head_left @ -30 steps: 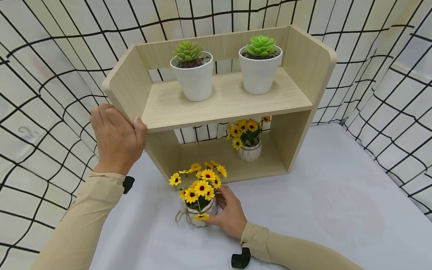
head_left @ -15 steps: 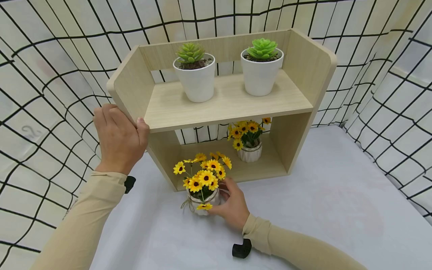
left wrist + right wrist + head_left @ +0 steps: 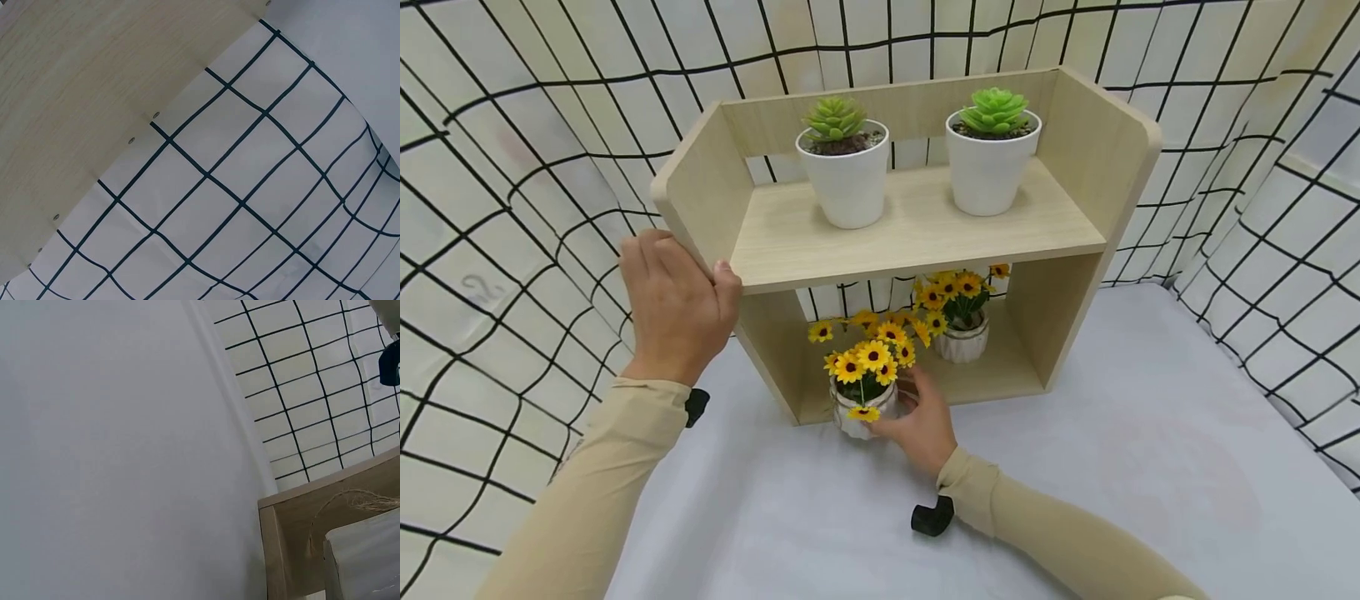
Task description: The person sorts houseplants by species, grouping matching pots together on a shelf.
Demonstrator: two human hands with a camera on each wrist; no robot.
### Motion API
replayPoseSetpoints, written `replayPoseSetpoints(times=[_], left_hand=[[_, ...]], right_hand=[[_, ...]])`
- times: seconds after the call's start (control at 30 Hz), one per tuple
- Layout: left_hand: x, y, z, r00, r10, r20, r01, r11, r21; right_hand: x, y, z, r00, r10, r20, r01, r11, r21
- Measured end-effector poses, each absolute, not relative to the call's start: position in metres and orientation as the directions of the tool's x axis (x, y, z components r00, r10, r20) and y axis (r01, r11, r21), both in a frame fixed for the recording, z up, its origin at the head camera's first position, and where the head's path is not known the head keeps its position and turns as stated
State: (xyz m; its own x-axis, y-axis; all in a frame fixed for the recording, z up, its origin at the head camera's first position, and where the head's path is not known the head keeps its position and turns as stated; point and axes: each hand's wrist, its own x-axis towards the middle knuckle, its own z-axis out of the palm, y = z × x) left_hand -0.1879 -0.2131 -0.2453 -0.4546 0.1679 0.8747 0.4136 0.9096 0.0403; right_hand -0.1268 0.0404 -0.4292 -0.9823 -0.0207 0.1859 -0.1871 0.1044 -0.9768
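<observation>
My right hand (image 3: 920, 421) grips a small whitish pot of yellow artificial sunflowers (image 3: 867, 367) from its right side, thumb at the front. That pot overlaps the front edge of the lower shelf, at its left end. In the right wrist view the white pot (image 3: 369, 559) shows beside the shelf's corner, with a twine end trailing from it. My left hand (image 3: 681, 304) holds the left side panel of the wooden shelf (image 3: 917, 237), thumb on the front edge. The left wrist view shows the panel's outer face (image 3: 94, 94) but not the hand.
Two white pots with green succulents, one left (image 3: 847, 187) and one right (image 3: 988, 175), stand on the upper shelf. Another sunflower pot (image 3: 962, 340) sits on the lower shelf, right of middle. Black-lined grid fabric (image 3: 1217, 200) stands behind and beside the white cloth (image 3: 1150, 467).
My right hand has carried the sunflower pot forward and slightly right, from in front of the shelf to its lower front edge. My left hand keeps its hold on the side panel.
</observation>
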Motion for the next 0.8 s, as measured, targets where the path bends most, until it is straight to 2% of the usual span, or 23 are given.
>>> replayPoseSetpoints(times=[0.8], left_hand=[[-0.189,-0.213,-0.245,-0.458,0.164,0.874,0.398,0.917,0.036]], right_hand=[[-0.183,0.037,-0.441,-0.963,0.083,0.258,-0.23,0.254,-0.939]])
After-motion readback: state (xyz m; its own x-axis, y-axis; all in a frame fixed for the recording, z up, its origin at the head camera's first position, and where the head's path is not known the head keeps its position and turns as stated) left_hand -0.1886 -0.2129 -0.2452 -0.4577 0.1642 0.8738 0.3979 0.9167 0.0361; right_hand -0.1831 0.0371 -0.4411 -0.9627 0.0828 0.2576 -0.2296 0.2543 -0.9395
